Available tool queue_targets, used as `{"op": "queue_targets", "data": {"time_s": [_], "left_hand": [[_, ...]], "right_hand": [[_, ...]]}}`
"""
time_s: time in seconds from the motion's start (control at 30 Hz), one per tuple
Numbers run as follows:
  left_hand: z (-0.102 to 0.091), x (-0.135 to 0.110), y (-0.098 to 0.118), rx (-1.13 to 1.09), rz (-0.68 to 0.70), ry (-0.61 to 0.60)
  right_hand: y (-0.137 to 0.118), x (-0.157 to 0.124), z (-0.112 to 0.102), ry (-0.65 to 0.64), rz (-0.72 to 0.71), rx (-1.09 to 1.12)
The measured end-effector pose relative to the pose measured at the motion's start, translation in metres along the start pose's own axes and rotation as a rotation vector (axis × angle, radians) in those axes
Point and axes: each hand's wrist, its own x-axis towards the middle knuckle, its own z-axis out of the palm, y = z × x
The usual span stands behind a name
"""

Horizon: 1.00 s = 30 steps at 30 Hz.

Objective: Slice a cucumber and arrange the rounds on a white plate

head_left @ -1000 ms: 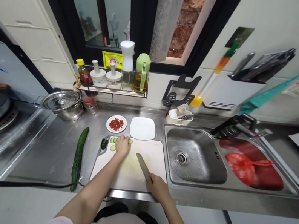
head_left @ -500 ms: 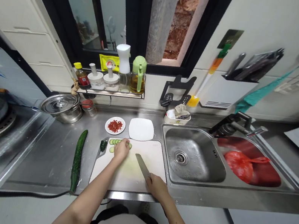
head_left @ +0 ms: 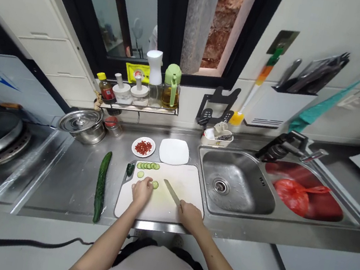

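Observation:
A white cutting board lies on the steel counter in front of me. My left hand rests on it with its fingers curled, right beside one cucumber slice. A row of cucumber slices lies along the board's far edge, with a dark green end piece at the far left corner. My right hand is closed on the handle of a knife, whose blade points up and left over the board. A whole cucumber lies on the counter left of the board.
Behind the board sit a small plate of chopped red chili and an empty white square plate. A double sink is to the right, its far basin holding a red bag. A lidded steel pot and a stove are to the left.
My left hand has pulled back from the row of slices at the board's far edge to the middle of the board. The knife hand moved slightly nearer me.

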Motion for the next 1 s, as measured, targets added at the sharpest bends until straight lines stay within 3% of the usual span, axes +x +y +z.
{"op": "queue_targets", "data": {"time_s": [0.23,1.0], "left_hand": [[-0.002,0.0,-0.005,0.08,0.043,-0.016],[0.005,0.003,-0.009,0.067,0.062,-0.037]], "right_hand": [[-0.019,-0.009,-0.001,0.004,-0.081,-0.056],[-0.023,-0.002,-0.001,-0.044,-0.11,-0.108]]}}
